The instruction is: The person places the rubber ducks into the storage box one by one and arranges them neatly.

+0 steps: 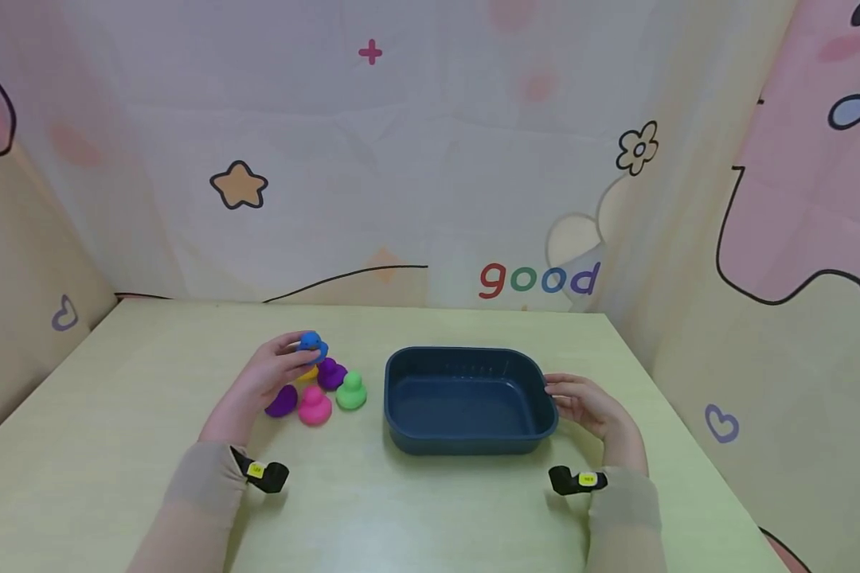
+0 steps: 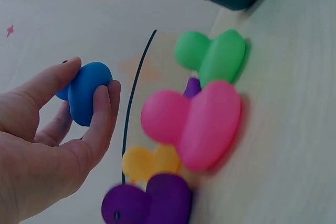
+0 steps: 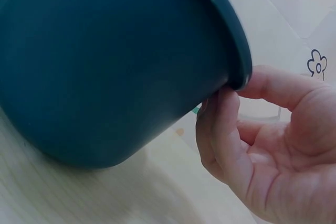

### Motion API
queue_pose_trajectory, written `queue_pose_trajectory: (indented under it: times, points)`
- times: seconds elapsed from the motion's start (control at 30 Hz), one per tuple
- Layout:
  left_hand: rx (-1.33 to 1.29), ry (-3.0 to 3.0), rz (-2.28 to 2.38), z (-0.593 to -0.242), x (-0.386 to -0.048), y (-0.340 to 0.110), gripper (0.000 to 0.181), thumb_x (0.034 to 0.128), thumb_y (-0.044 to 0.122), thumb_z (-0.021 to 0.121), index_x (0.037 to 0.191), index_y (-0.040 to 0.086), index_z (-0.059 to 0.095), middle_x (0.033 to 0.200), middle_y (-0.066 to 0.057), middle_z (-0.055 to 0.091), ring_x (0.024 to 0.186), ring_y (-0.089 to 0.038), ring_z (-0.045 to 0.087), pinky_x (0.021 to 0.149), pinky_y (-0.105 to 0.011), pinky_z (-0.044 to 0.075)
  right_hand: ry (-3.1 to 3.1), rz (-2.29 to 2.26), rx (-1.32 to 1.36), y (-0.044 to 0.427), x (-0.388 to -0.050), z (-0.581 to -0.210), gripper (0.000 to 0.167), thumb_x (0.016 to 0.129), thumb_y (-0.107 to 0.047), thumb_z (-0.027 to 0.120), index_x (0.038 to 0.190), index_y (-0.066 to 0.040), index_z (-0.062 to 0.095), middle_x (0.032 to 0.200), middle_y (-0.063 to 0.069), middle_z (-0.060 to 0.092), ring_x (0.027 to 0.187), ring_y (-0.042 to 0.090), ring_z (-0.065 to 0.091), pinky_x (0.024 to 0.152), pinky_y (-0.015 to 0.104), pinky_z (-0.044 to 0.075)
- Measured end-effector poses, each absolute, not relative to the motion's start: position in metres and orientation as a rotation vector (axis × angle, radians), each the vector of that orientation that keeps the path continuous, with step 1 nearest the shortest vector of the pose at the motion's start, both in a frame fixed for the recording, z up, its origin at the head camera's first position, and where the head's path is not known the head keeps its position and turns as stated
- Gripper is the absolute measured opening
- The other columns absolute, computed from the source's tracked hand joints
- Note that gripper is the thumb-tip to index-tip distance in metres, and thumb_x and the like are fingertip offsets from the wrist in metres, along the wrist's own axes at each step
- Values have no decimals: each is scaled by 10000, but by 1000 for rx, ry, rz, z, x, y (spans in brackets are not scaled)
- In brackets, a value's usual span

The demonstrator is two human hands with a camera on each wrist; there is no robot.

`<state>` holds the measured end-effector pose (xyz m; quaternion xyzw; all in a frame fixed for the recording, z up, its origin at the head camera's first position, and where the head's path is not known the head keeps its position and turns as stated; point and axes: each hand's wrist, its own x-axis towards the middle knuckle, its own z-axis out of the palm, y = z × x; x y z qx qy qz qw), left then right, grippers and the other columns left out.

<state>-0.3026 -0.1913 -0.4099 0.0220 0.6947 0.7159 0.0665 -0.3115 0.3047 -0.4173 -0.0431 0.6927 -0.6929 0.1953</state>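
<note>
Blue duck [image 1: 314, 345] pinched in my left hand [image 1: 267, 374], left of centre — dark bin [image 1: 466, 444] to its right, lying lengthwise across, my right hand [image 1: 589, 406] gripping its right end.

One blue toy duck [image 1: 311, 344], two purple toy ducks [image 1: 282, 402] [image 1: 332, 374], one yellow toy duck [image 2: 140, 163], one pink toy duck [image 1: 315, 407] and one green toy duck [image 1: 351, 392] are counted, six in all. One dark teal basin [image 1: 471, 444], two hands [image 1: 275, 370] [image 1: 588, 406] and two wrist cameras [image 1: 272, 477] [image 1: 566, 481] are also seen.
</note>
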Motion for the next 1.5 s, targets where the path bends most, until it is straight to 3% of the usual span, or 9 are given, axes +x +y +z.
queue_pose_trajectory:
  times: [0.2,0.43,0.7,0.93,1.07,1.2,1.5]
  points:
    - [90,2110,2131,-402,-314,-164,610,977,78,569,1497,-56,280,1469,-288,355,1058,-92,597,1006,-253,477,1937,-1941,-118,303,-310,-418,220,991,-41,475,1206,-6,510,929,-58,659,789,33,658,751,182,559]
    - [131,2068,2154,-394,-325,-131,577,956,25,582,1473,-54,337,1453,-291,384,1116,-203,609,1076,-411,403,1920,-1959,-121,302,-310,-415,160,996,-43,463,1132,-52,546,910,-56,661,774,34,658,738,182,562]
    - [136,2048,2119,-385,-331,-90,543,945,43,616,1444,-10,412,1433,-247,432,1237,-352,555,1072,-414,430,1930,-1967,-104,299,-313,-415,163,971,-26,466,1084,-50,580,895,-60,669,761,27,658,719,174,560]
    - [166,2043,2091,-385,-334,-52,524,925,22,638,1412,-21,450,1402,-259,460,1213,-354,580,1032,-401,462,1965,-1949,-80,297,-315,-417,455,960,-38,474,1360,152,375,912,-66,664,765,21,656,721,170,557]
    - [173,2033,2101,-382,-332,-27,512,902,-3,658,1382,-38,485,1369,-263,490,1170,-343,607,1006,-404,486,1978,-1939,-51,297,-315,-417,542,965,-49,474,1421,178,288,913,-75,662,766,15,652,723,162,555]
    - [185,2054,2092,-379,-330,-5,492,897,-2,667,1363,-35,513,1352,-260,507,1176,-362,604,995,-409,502,1966,-1946,-65,296,-315,-417,551,964,-51,470,1424,184,276,920,-77,657,774,16,649,726,164,554]
    - [173,2057,2066,-385,-327,36,464,895,26,682,1331,-39,537,1335,-245,532,1190,-362,600,985,-402,515,1939,-1973,-84,297,-315,-416,422,957,-29,468,1337,142,407,908,-66,663,755,27,657,730,177,558]
